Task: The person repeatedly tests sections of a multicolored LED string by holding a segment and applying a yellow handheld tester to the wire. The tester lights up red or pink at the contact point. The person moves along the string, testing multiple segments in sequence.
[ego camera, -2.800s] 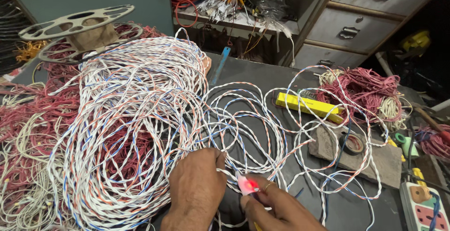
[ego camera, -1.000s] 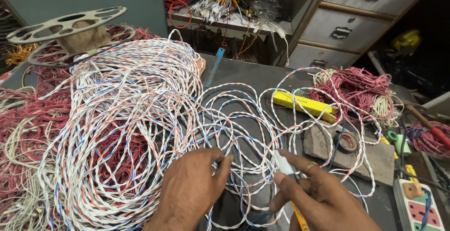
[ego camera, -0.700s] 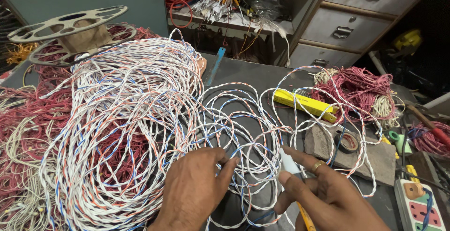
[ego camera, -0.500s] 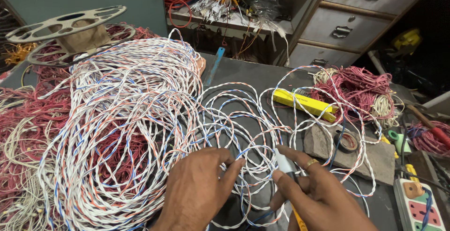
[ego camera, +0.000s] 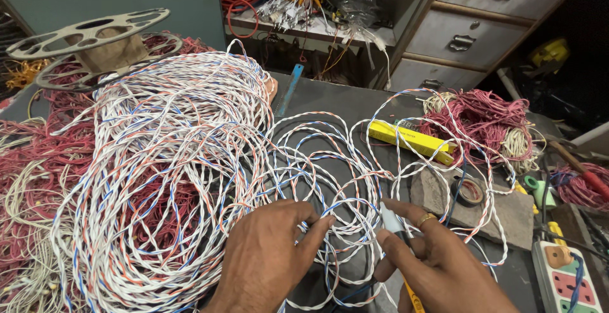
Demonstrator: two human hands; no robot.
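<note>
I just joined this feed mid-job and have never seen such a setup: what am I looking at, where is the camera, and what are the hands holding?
The camera sits on a person's head and looks down at their bare hands; there is no machine. The left hand pinches loops of the twisted white wire, heaped on a dark table. The right hand holds a thin pen-like tool with a yellow handle. Nearby lie pink wire bundles, a yellow box, a tape roll, an empty spool and a power strip.
</note>
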